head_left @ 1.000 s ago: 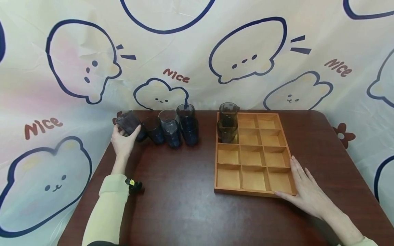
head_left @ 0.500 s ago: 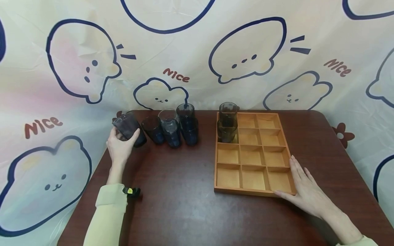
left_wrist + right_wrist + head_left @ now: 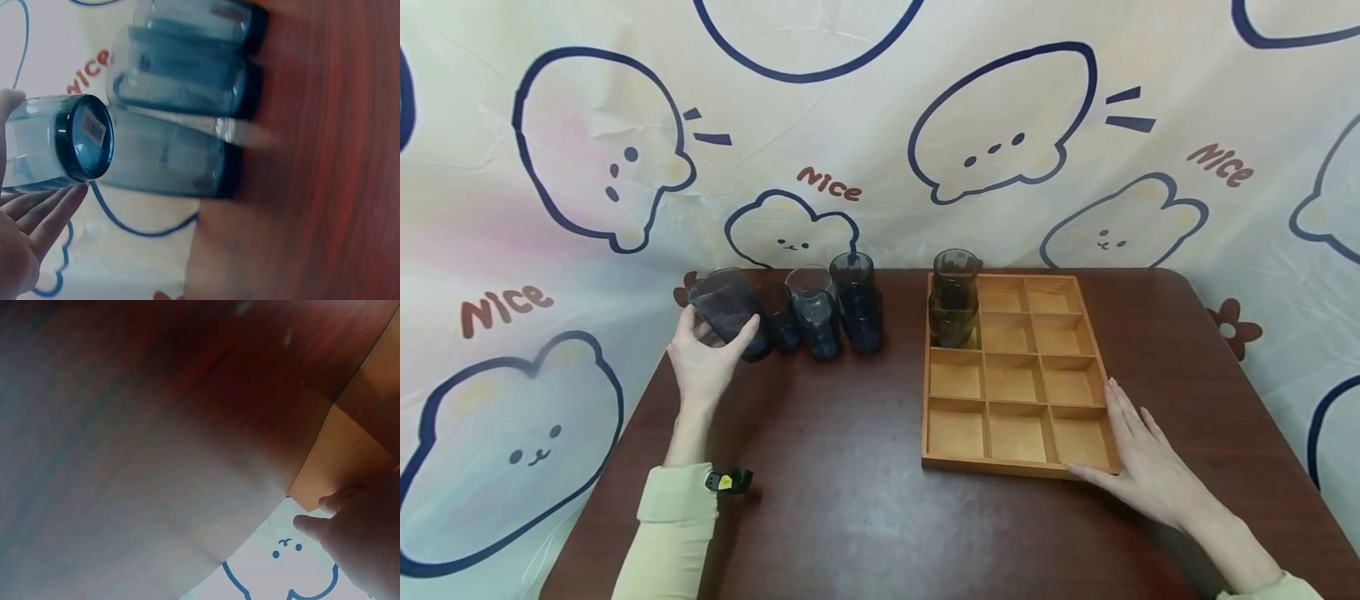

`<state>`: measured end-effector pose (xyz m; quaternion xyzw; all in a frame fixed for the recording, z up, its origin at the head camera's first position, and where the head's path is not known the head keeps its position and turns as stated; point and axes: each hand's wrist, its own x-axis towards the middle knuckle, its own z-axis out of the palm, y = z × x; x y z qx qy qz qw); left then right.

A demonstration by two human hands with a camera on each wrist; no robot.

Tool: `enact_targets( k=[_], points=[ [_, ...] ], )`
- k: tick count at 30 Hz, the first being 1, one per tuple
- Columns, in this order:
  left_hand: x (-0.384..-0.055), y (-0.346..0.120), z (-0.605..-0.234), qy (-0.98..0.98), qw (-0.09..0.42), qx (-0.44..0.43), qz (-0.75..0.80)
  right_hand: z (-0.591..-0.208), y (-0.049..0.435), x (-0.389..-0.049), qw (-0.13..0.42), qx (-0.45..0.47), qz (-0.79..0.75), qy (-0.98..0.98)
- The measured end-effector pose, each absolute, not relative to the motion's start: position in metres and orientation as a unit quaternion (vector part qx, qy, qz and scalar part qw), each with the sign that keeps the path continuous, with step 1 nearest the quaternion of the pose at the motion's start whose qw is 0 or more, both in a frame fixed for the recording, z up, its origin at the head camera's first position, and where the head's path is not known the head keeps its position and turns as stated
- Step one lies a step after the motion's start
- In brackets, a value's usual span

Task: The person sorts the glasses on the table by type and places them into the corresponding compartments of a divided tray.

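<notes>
My left hand (image 3: 703, 367) grips a blue-tinted drinking glass (image 3: 724, 300) between thumb and fingers. The glass is tilted, and in the left wrist view its thick base shows a barcode sticker. Just right of it stand several similar glasses (image 3: 820, 321) upright in a group at the back of the table; the held one overlaps the nearest. My right hand (image 3: 1157, 479) rests against the near right corner of a divided wooden tray (image 3: 1000, 467), fingers extended along its side and thumb at the front edge. Two smoky glasses (image 3: 956, 304) stand in the tray's back left compartments.
The dark brown table (image 3: 842, 500) ends at the back against a hanging cloth (image 3: 880, 125) with cartoon bears. A black band with a yellow mark (image 3: 728, 481) sits at my left wrist.
My left hand drew the tilted glass slightly nearer, then moved it right towards the group. The right hand and the tray have stayed in place.
</notes>
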<state>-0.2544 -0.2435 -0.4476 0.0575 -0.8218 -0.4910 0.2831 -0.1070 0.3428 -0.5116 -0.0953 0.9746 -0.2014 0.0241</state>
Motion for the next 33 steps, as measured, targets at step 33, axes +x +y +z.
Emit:
enact_targets(
  k=[33],
  points=[
    [-0.240, -0.100, -0.450, -0.793, 0.044, -0.100, -0.599, -0.512, 0.345, -0.107, 0.017, -0.100, -0.203, 0.974]
  ],
)
